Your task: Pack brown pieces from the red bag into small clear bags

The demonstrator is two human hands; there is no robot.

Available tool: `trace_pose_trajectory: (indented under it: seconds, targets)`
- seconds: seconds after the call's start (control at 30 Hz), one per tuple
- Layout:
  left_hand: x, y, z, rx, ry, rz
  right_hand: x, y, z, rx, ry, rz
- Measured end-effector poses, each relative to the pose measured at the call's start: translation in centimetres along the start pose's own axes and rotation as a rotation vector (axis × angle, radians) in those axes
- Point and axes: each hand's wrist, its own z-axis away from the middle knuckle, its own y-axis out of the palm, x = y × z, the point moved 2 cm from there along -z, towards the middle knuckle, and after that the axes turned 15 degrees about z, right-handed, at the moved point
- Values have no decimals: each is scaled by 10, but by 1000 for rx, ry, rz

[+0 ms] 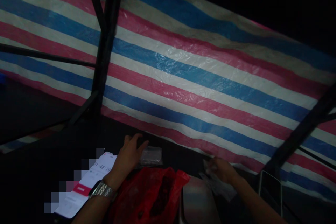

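My left hand (132, 152), with a metal-band watch (101, 190) on its wrist, reaches over the dark surface with its fingers apart. Just right of its fingertips lies a small clear plastic packet (151, 156); whether they touch I cannot tell. My right hand (222, 169) has its fingers closed on a crumpled clear plastic bag (223, 187), which hangs down below the fingers. Between the two hands sits a red plastic bag (147, 189), its dark opening towards me. Dim light hides what is inside it.
A lit phone (88, 185) showing a timer lies left of my left wrist. Beside the red bag is a greyish rounded box (199, 199). Another dark phone-like object (270, 190) is at the right. Behind stand dark metal posts (105, 49) and a striped plastic sheet (183, 87).
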Motion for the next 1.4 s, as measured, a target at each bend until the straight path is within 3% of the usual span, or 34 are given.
trace_pose_trajectory:
  seconds: [0.13,0.3,0.43,0.53,0.73,0.9,1.17,1.4]
  targets:
    - [-24,0,-1,69,86,144,21,-21,-7,-90,-24,-150]
    - [-52,11,13,330,108,392,93,-48,-20,-151,-146,-477]
    - [-57,23,24,500,36,547,159,-44,-22,-136,-227,-666]
    - [-52,23,20,464,-31,615,186,-36,-23,-125,-244,-750]
    - [-32,17,7,252,-167,724,195,-29,-19,-38,-241,-846]
    - [-19,28,8,76,-124,717,202,-17,-20,-20,-211,-881]
    - [-10,21,4,24,-53,394,205,16,-49,-136,-130,-715]
    - [13,12,18,183,37,-178,213,55,-47,3,-199,-383]
